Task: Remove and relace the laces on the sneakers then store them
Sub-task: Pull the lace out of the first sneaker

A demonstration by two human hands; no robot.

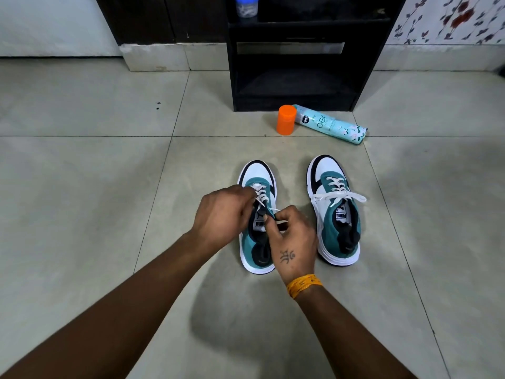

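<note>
Two teal-and-white sneakers stand side by side on the tiled floor [109, 187]; the left hand [222, 214] and right hand [291, 236] each pinch the left sneaker's [257, 242] white lace [261, 196]; the right sneaker [336, 209] is laced.

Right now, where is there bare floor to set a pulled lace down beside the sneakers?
Bare tile lies left of the left sneaker, out to the picture's edge, and right of the right sneaker. The strip between the sneakers is narrow. It is crowded ahead, with the orange cap and spray can before the black shelf unit. Both hands cover the left sneaker.
</note>
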